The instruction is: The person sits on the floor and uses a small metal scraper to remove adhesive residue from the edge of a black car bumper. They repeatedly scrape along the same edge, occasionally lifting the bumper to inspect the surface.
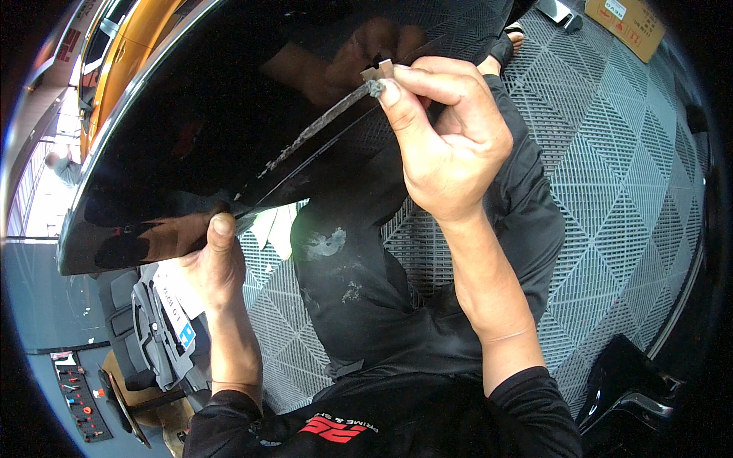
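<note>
A large glossy black car panel (229, 99) slants across the upper left, mirroring my hands. My left hand (217, 263) grips its lower edge, thumb on the shiny face, fingers hidden behind. A rough dark-grey strip of adhesive tape (317, 126) runs along the panel close to its edge. My right hand (450, 133) is closed at the strip's upper end, thumb and forefinger pinching its crumpled grey end (375, 88). Just above the fingertips, a small beige tab (385, 69) sticks up; whether it is held too, I cannot tell.
My legs in black trousers (343, 259) are below the panel, over grey lattice floor tiles (611, 168). A cardboard box (630, 27) lies at the far right. An orange car body (126, 53) stands behind the panel. At lower left are a licence plate (179, 313) and a tool board (82, 404).
</note>
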`<action>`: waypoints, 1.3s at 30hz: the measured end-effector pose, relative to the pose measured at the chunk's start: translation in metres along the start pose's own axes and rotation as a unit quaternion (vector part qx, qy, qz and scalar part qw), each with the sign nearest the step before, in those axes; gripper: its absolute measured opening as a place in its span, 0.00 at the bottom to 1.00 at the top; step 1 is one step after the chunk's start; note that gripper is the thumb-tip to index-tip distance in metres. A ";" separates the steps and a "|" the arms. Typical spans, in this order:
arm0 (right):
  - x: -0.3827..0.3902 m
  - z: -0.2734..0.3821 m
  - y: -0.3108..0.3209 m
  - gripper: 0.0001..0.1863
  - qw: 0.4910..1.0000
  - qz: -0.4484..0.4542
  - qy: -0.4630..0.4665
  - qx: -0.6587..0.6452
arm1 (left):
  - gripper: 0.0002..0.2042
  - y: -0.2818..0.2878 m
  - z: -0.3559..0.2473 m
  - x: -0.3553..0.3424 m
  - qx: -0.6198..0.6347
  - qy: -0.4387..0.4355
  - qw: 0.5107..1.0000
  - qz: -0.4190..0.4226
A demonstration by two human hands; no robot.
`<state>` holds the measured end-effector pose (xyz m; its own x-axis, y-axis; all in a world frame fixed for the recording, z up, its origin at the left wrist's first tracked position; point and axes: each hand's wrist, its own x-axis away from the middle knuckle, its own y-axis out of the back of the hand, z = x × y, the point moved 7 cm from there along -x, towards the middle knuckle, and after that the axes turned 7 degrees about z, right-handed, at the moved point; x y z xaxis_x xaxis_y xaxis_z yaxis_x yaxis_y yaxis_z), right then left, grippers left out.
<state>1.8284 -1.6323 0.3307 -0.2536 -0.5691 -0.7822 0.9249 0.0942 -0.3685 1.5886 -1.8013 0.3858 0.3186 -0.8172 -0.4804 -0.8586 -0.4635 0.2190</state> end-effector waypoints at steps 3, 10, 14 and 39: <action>0.001 0.000 0.000 0.09 1.000 0.001 -0.006 -0.003 | 0.15 -0.001 0.002 -0.001 0.015 0.005 1.000 -0.004; 0.002 0.002 -0.003 0.10 1.000 -0.001 -0.010 0.001 | 0.15 -0.002 0.002 -0.001 0.023 -0.007 1.000 -0.003; 0.002 0.004 -0.004 0.10 1.000 -0.005 -0.013 -0.004 | 0.15 -0.002 0.001 -0.001 0.027 -0.001 1.000 0.003; 0.006 0.009 -0.009 0.10 1.000 0.006 -0.011 0.012 | 0.32 0.013 0.013 0.005 -0.033 0.040 0.999 0.013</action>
<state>1.8212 -1.6438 0.3337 -0.2372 -0.5852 -0.7754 0.9341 0.0819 -0.3476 1.5740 -1.8067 0.3751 0.3299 -0.8531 -0.4043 -0.8399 -0.4607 0.2868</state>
